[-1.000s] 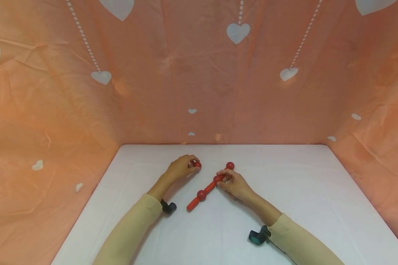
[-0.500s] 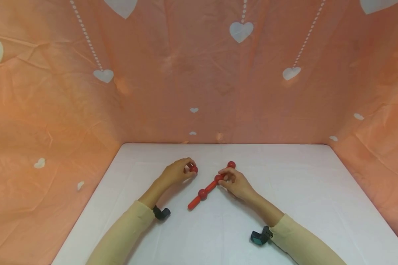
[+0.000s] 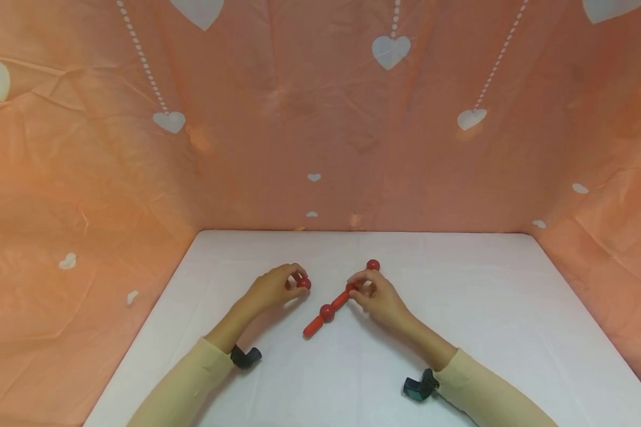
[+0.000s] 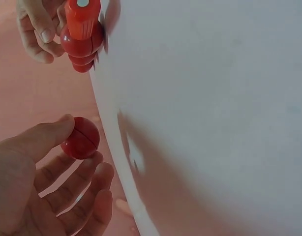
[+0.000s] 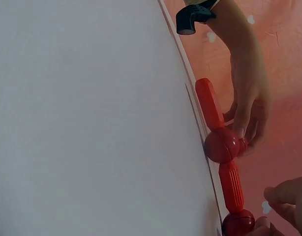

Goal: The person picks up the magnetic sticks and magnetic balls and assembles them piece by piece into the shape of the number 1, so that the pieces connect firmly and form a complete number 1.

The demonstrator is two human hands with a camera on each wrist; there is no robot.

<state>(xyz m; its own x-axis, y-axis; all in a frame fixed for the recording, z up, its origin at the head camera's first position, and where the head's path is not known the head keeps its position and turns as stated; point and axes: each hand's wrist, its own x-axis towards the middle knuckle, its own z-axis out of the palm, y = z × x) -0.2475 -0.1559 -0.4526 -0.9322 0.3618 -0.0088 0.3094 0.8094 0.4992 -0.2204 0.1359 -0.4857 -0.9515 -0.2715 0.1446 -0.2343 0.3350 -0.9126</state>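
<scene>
My left hand [image 3: 272, 289] pinches a red ball [image 4: 81, 138] with a seam round it, between thumb and fingertips, to the left of a red chain. This chain lies slantwise on the white table [image 3: 459, 308]: a near rod [image 3: 313, 327], a ball [image 3: 327, 312], a second rod [image 3: 340, 299], then a middle ball [image 5: 238, 223]. A far ball [image 3: 373, 265] shows beyond my right hand [image 3: 381, 301], which hides the part between. My right fingertips are right at the middle ball; in the right wrist view the thumb [image 5: 276, 193] stands off from it.
An orange cloth [image 3: 342, 118] with white hearts hangs behind the table and along both sides. Dark wrist cameras sit at the left wrist [image 3: 246, 357] and right wrist [image 3: 421, 386], below the forearms.
My left hand has drawn back toward the near left with the red ball. My right hand stays over the chain, its fingers shifting slightly, and the chain keeps its place.
</scene>
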